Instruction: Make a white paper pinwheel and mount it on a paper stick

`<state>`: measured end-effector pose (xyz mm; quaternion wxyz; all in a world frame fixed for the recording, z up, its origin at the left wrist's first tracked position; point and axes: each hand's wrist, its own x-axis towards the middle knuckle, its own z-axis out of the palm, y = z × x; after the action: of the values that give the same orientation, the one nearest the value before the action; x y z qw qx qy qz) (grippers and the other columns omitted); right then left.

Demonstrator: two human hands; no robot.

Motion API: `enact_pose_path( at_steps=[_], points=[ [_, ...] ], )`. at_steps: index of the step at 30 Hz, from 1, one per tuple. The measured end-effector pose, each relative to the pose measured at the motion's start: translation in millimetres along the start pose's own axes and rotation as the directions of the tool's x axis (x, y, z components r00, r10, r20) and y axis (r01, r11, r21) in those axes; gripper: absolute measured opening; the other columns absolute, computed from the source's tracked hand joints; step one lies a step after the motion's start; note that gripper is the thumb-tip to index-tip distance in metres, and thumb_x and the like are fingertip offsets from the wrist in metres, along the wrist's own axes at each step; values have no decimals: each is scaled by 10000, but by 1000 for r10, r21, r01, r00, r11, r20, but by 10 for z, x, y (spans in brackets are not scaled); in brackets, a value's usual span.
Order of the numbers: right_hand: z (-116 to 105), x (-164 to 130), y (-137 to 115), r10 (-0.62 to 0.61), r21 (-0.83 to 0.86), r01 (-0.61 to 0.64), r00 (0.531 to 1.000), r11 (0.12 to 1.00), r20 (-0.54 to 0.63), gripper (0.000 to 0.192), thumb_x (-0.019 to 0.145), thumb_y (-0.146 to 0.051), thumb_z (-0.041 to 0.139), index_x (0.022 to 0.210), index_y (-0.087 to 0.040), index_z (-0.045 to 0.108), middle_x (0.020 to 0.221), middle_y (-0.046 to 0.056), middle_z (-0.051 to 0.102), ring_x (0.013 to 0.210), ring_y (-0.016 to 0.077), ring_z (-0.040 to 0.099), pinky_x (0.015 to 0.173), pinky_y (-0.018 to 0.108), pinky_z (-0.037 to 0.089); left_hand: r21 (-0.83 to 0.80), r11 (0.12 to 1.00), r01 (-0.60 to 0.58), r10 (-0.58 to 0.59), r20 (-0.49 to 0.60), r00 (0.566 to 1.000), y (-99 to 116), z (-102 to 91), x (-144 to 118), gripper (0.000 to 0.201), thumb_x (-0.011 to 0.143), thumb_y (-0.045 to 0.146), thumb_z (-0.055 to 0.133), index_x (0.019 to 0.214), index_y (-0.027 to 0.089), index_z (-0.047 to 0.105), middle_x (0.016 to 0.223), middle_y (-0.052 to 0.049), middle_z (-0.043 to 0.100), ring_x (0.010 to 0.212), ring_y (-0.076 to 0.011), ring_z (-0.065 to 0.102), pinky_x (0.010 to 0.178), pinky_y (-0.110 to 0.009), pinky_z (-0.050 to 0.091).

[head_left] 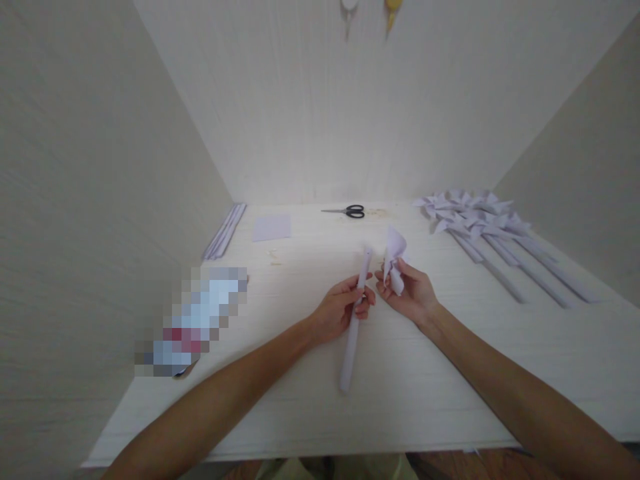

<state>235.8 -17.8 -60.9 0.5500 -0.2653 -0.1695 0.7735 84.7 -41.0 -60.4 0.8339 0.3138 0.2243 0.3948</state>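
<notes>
My left hand [343, 308] is closed around a rolled paper stick [351, 343], which slants upward over the table. A small dark spot shows close to the stick's upper end. Just to the right, my right hand [413, 291] pinches a folded paper pinwheel head [395, 250] of pale lilac paper, its blades curling up. The stick's top and the pinwheel head are close together but apart. Some fingertips of my right hand are hidden behind the paper.
Finished paper pinwheels [475, 223] lie piled at the right. Black-handled scissors [355, 211] rest at the back. A paper square [272, 227] and several paper sticks [225, 232] lie at the left, with a blurred-out object [200, 323] nearer. Walls enclose the table [290, 413].
</notes>
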Motion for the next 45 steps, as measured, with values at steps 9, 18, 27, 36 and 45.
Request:
enact_pose_path(
  at_steps=[9, 18, 27, 36, 45],
  points=[
    [-12, 7, 2, 0, 1, 0, 1000, 1000, -1, 99, 587, -163, 659, 645, -136, 584, 542, -7, 635, 481, 93, 568, 458, 182, 486, -38, 999, 13, -13, 16, 1000, 22, -21, -1, 277, 721, 105, 472, 996, 122, 505, 646, -18, 503, 441, -37, 346, 439, -175, 252],
    [-18, 1, 3, 7, -19, -7, 1000, 1000, 8, 60, 632, -169, 629, 658, -147, 580, 554, -8, 641, 489, 94, 582, 475, 184, 496, -113, 994, 13, -8, 39, 999, 13, -57, 8, 318, 701, 109, 433, 1009, 107, 510, 658, -35, 503, 447, -38, 334, 434, -170, 251],
    [-11, -4, -3, 19, -26, -19, 1000, 999, 7, 55, 636, -174, 625, 658, -166, 575, 566, -25, 646, 508, 89, 593, 485, 180, 504, -114, 992, 52, -51, 10, 999, 45, -22, 8, 295, 715, 189, 417, 983, 104, 504, 619, -18, 474, 439, -49, 326, 434, -184, 246],
    [-17, 13, 5, 22, -18, -21, 999, 1000, 41, 34, 652, -166, 608, 658, -164, 575, 553, -17, 633, 486, 89, 575, 459, 175, 495, 274, 960, -65, 49, 64, 997, -5, 12, -43, 442, 666, 144, 569, 1096, 154, 471, 689, 4, 470, 522, -45, 344, 459, -184, 239],
    [-19, 5, 3, -2, -30, 3, 999, 1000, 43, 50, 660, -177, 607, 694, -168, 572, 567, -22, 637, 499, 88, 583, 478, 179, 501, 275, 958, -77, 54, 91, 994, -31, -28, -44, 537, 668, 155, 575, 1175, 184, 400, 728, 5, 477, 499, -33, 318, 454, -189, 233]
  ],
)
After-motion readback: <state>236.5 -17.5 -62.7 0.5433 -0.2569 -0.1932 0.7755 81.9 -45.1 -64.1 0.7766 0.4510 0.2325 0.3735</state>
